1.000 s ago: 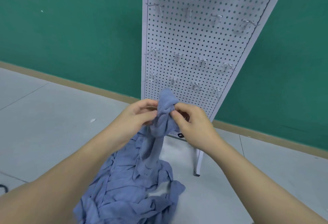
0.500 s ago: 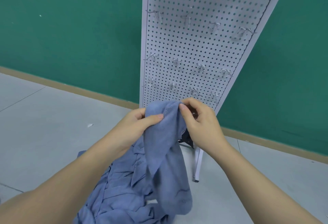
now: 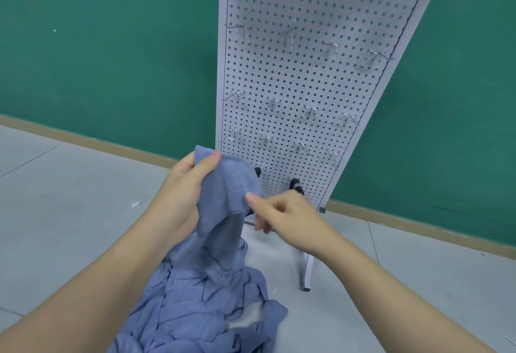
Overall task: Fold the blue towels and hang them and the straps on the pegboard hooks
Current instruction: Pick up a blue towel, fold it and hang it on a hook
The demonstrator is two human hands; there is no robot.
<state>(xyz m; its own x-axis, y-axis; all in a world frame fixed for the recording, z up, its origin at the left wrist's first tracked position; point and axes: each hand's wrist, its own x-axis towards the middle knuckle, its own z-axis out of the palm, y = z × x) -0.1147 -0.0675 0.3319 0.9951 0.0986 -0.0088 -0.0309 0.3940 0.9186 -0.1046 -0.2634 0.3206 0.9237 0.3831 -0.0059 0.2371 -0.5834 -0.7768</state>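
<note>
Centre of frame: the left hand [image 3: 184, 190] still pinches the soft blue cloth towel [image 3: 223, 201] at its upper corner; the right hand [image 3: 282, 213], fingers loosely curled, has slid down its edge, grip unclear. White perforated-metal pegboard [image 3: 307, 79] behind. Spreading precedes folding.

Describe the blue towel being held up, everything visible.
The lifted blue towel is soft, matte, slightly fuzzy cloth, unfolded and rumpled. The left hand grips its upper corner, thumb on the front; the right hand touches its right edge with the thumb, fingers curled below. It hangs in front of the pegboard, its lower part draping into the towel pile on the floor.
</note>
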